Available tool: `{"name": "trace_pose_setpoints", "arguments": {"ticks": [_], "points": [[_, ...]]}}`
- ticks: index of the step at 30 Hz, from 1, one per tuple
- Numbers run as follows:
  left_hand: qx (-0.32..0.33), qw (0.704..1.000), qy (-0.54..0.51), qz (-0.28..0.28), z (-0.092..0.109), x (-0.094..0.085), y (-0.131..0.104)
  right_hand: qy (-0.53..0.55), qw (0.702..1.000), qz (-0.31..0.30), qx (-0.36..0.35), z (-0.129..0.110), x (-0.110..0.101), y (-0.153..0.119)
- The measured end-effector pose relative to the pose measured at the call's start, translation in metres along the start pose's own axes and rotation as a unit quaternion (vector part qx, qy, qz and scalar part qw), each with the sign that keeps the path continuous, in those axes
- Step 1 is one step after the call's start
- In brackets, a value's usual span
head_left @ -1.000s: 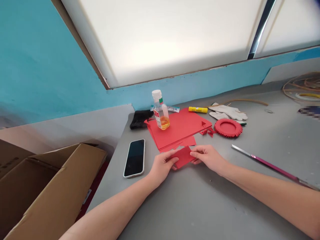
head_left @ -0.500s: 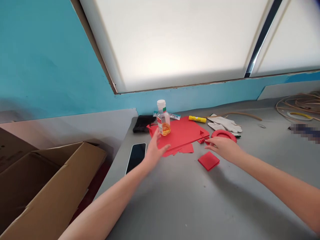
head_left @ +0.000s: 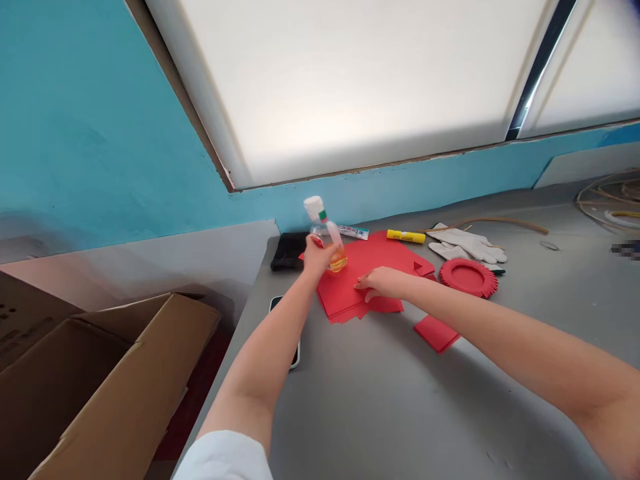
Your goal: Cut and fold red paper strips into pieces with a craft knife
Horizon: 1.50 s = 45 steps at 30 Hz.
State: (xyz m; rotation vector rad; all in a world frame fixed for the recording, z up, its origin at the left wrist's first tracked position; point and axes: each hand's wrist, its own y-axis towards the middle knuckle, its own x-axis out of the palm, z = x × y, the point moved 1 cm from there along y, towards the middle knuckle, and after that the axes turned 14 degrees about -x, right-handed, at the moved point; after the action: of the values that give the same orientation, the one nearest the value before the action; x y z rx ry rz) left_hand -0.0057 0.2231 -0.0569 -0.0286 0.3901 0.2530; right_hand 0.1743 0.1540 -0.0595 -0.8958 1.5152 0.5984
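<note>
My left hand (head_left: pixel 319 257) is wrapped round a clear bottle (head_left: pixel 326 230) with a white cap and some amber liquid. The bottle leans to the left over the stack of red paper (head_left: pixel 345 290). On that stack rests my right hand (head_left: pixel 383 283), its fingers partly spread and nothing visible in them. A small folded red paper square (head_left: pixel 437 333) lies partly behind my right forearm. Beyond the forearm is a round red paper piece with a ruffled edge (head_left: pixel 469 277).
A yellow glue stick (head_left: pixel 406 236), a tube (head_left: pixel 353 232), white gloves (head_left: pixel 467 244) and a black cloth item (head_left: pixel 290 251) lie at the back. My left forearm partly covers a phone (head_left: pixel 296 357). An open cardboard box (head_left: pixel 125 373) stands left of the grey table (head_left: pixel 370 407).
My left hand has taken hold of the bottle, which now tilts. My right hand has moved left from beside the ruffled piece onto the red paper. The view has shifted slightly.
</note>
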Motion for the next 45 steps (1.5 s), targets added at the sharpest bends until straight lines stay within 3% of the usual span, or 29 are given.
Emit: {"name": "trace_pose_setpoints", "arguments": {"ticks": [5,9,15,22,27,34,40,45], "points": [[0.019,0.999,-0.031,0.019,0.013,-0.049,0.006,0.008,0.999,-0.042,-0.021,-0.007,-0.010,-0.004],[0.013,0.999,-0.018,0.029,0.012,-0.083,0.001,-0.016,0.999,-0.014,0.026,-0.014,-0.004,-0.005],[0.000,0.999,0.001,0.048,0.002,-0.101,-0.007,-0.005,0.992,0.081,0.092,-0.014,0.001,-0.004],[0.002,0.998,0.001,0.063,0.006,-0.112,-0.008,0.067,0.972,0.182,0.129,0.000,-0.006,-0.010],[0.006,0.997,0.001,0.078,0.006,-0.108,-0.009,0.113,0.937,0.289,0.161,0.010,-0.024,-0.032],[0.045,0.993,-0.014,0.111,-0.001,-0.092,-0.020,0.158,0.832,0.466,0.257,0.017,-0.042,-0.070],[0.061,0.994,0.008,0.094,-0.010,-0.042,-0.028,0.222,0.772,0.545,0.239,0.018,-0.052,-0.091],[0.048,0.995,0.042,0.074,-0.014,-0.006,-0.028,0.244,0.785,0.533,0.203,0.004,-0.054,-0.097]]}}
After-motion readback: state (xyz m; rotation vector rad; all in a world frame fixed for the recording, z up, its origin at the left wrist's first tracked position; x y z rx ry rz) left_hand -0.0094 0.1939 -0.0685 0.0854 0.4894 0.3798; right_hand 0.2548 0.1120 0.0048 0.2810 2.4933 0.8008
